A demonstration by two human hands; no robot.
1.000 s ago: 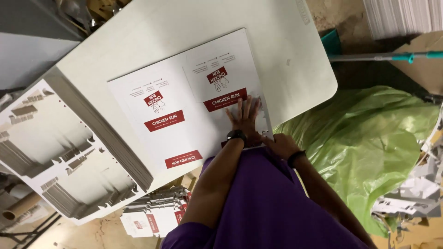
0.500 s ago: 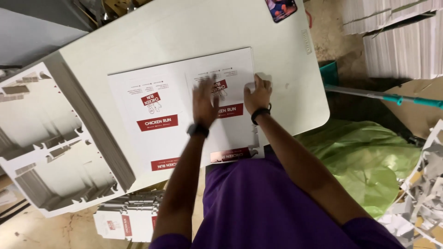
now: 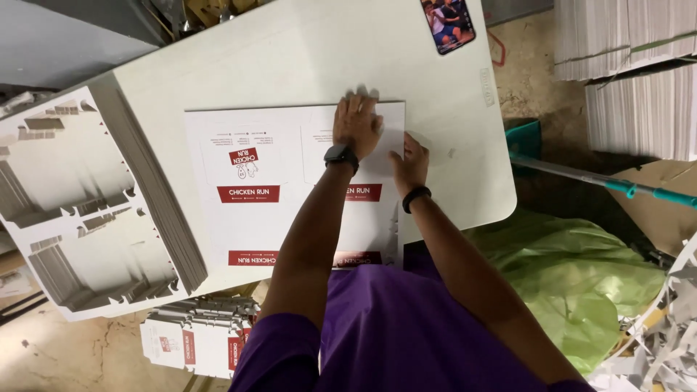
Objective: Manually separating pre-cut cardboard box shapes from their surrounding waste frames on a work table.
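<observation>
A flat white printed cardboard sheet [image 3: 254,181] with red bands lies on the white table [image 3: 305,51]. My left hand [image 3: 357,125] presses flat on the sheet's far right part, fingers spread, a black watch on the wrist. My right hand [image 3: 410,161] rests at the sheet's right edge, fingers curled on the edge strip, a black band on the wrist. Whether that hand pinches the strip or only touches it I cannot tell.
A tall stack of die-cut white sheets [image 3: 80,210] sits at the table's left. A phone [image 3: 448,23] lies at the far right corner. Printed blanks [image 3: 196,337] lie on the floor, a green plastic bag [image 3: 573,276] and paper stacks [image 3: 632,65] at right.
My left hand has slid up the sheet toward its far edge. My right hand has moved down along the right edge. The view has shifted, showing the phone.
</observation>
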